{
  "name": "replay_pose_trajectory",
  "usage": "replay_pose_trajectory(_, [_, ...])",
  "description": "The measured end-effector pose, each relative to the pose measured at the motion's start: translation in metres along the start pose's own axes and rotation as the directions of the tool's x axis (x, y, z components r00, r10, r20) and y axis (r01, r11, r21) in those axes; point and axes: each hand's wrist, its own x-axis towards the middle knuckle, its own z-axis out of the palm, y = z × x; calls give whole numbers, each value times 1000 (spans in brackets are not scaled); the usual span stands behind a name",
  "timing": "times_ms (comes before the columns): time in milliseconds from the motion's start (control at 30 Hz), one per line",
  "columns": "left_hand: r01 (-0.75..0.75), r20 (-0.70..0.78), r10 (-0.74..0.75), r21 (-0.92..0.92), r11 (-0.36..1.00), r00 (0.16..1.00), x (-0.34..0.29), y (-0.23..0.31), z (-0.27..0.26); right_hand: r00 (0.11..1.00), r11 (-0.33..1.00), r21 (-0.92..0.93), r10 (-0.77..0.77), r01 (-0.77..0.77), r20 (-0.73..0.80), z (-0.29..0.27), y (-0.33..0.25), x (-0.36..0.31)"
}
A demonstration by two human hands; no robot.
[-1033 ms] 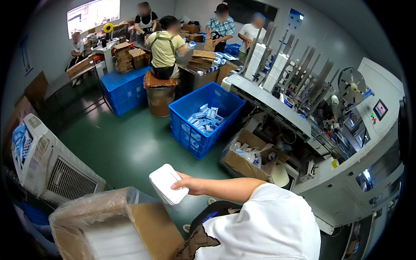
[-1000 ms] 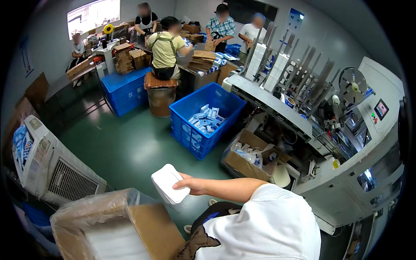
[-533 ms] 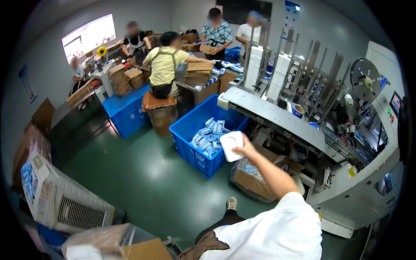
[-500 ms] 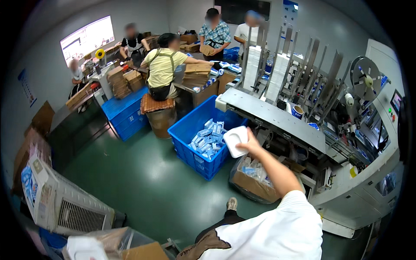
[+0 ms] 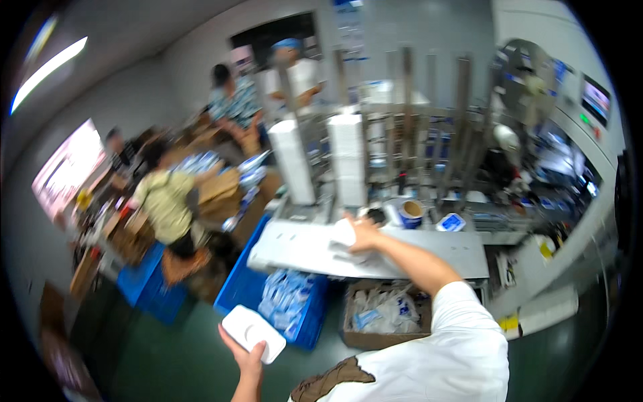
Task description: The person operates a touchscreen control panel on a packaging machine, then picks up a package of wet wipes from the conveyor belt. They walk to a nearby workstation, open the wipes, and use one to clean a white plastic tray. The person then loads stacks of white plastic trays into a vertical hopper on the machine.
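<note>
My left hand [image 5: 246, 360] grips a shallow white plastic tray [image 5: 242, 327] by its edge, thumb on top, in front of the blue crate [image 5: 231, 293]. Farther off, my right hand [image 5: 366, 236] is closed on another white piece [image 5: 343, 232], which looks like the same kind of tray, partly covered by my fingers and blurred. That hand is at the grey metal shelf [image 5: 435, 253] of a machine; whether the piece rests on it I cannot tell. Behind the shelf, two tall stacks of white trays [image 5: 348, 164] stand between upright metal rails.
Blue-and-white packets [image 5: 284, 301] fill part of the crate, which reaches under the shelf. Beside it a cardboard box [image 5: 385, 340] holds clear plastic scraps. A label roll [image 5: 410, 213] is behind the shelf. Several co-workers [image 5: 167, 204] are at a cluttered table to the left.
My view has swung right toward the machine. My right hand has moved from above the crate's edge to the metal shelf. My left hand now shows clearly with a tray.
</note>
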Motion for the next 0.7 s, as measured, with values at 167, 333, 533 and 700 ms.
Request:
replay_pose_trajectory(167, [-13,247,-3,62,998,969,80,9,96,702,765,393,-105,509,-704,81,40,-1])
replay_pose_trajectory(333, [-456,543,190,411,790,818,194,-31,125,812,915,125,-268,382,-519,30,12,-19])
replay_pose_trajectory(533, [-863,891,-21,444,239,453,288,-8,189,987,939,-307,-156,158,30,-4,9,-16])
replay_pose_trajectory(700, [-941,918,-280,321,113,279,326,-50,198,993,961,-263,-62,86,96,-27,-2,-2])
